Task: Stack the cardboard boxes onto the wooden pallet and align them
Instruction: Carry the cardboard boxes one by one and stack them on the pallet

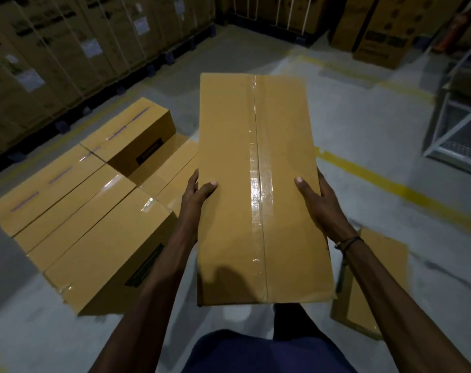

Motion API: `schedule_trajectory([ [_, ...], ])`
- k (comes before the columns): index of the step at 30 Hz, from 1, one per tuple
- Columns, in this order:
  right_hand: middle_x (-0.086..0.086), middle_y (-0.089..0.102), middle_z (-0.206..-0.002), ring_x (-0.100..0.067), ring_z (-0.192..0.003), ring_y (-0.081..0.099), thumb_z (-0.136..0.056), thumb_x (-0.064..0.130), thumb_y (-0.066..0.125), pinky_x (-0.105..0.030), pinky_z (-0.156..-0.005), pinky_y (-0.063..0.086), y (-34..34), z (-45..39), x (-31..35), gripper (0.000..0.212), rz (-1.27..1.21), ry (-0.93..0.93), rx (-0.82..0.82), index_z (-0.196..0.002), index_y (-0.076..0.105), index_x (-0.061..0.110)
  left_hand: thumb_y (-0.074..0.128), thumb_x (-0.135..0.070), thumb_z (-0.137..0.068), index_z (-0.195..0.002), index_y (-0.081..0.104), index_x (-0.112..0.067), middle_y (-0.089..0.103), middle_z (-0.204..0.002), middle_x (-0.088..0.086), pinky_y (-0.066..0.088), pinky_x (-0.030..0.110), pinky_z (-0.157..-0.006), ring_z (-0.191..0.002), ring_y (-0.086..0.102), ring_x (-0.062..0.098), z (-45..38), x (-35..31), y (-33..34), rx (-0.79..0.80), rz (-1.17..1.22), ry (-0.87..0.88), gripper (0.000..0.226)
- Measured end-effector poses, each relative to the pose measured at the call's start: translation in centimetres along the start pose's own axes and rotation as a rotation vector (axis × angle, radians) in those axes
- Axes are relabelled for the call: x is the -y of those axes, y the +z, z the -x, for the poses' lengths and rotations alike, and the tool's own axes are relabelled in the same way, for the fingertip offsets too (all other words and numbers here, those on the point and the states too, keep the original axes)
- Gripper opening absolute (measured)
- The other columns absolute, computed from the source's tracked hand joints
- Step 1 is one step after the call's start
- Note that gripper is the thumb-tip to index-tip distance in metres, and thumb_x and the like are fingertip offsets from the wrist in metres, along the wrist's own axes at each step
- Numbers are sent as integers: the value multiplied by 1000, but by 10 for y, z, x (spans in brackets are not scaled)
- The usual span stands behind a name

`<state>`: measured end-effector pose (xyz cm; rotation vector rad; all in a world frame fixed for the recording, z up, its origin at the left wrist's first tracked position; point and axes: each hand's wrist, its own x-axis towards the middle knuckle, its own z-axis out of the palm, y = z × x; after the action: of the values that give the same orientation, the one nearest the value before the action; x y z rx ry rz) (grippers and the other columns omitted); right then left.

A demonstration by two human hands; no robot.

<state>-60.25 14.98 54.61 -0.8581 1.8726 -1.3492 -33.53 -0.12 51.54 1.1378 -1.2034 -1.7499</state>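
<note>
I carry a long taped cardboard box (pixel 234 146) in front of me at chest height, its long axis pointing away. My left hand (pixel 195 195) grips its left side with the thumb on top. My right hand (pixel 319 199) grips the right side, thumb also on top. To the left stands a stack of like boxes (pixel 75 211) laid side by side, with one further box (pixel 132 138) on top at the back. The pallet under them is hidden. Another box (pixel 369 286) lies on the floor at the right, partly behind my right forearm.
Tall strapped cartons (pixel 54 57) on dark pallets line the left wall. More cartons (pixel 385 33) stand at the back right. A white metal cage trolley (pixel 460 125) is at the right edge. A yellow floor line (pixel 390 184) runs across the concrete.
</note>
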Motion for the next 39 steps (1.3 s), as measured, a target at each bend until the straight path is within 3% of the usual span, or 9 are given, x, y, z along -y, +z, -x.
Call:
schedule_trajectory([
  [5,28,57,-139,16,-117,55,-98,66,59,-17,-95,45,-20,-87,8,67,5,-17,12,-158,40,46,78,-45,-83,-157,43,-34,58,-149,5,62,43,-88,-121,69,27,-67,-17,43,20,23,46,83],
  [8,24,60,-143,3,-125,60,-96,67,62,-27,-103,51,-32,-150,12,67,-14,-27,49,-157,42,46,78,-43,-82,-156,45,-33,61,-146,5,62,37,-80,-114,72,24,-112,-29,70,-34,51,70,82],
  [11,25,57,-146,3,-130,57,-96,69,61,-28,-107,47,-46,-215,22,69,-8,-54,104,-158,40,48,82,-51,-74,-156,45,-33,58,-149,7,62,45,-86,-118,71,27,-158,-42,95,-84,56,82,91],
  [16,42,54,-130,28,-112,52,-98,63,61,-10,-89,43,-57,-305,55,62,9,-99,188,-155,40,51,81,-53,-72,-154,47,-31,61,-145,7,58,59,-98,-119,70,30,-214,-68,127,-160,80,111,91],
  [24,22,62,-142,-2,-125,62,-94,68,63,-41,-108,54,-20,-442,91,67,25,-119,364,-156,43,49,81,-51,-73,-151,49,-31,63,-142,8,59,56,-95,-120,68,34,-294,-100,129,-322,119,145,86],
  [30,19,64,-137,-4,-119,65,-96,66,62,-33,-96,57,47,-540,115,67,69,-160,508,-157,42,47,81,-51,-70,-151,50,-28,66,-137,9,60,49,-85,-114,70,34,-363,-116,104,-478,177,166,89],
  [39,15,64,-139,-11,-117,68,-94,70,62,-46,-100,60,154,-677,163,70,134,-168,713,-157,38,50,80,-53,-66,-149,53,-26,69,-132,7,60,29,-71,-101,75,19,-464,-155,62,-707,232,198,91],
])
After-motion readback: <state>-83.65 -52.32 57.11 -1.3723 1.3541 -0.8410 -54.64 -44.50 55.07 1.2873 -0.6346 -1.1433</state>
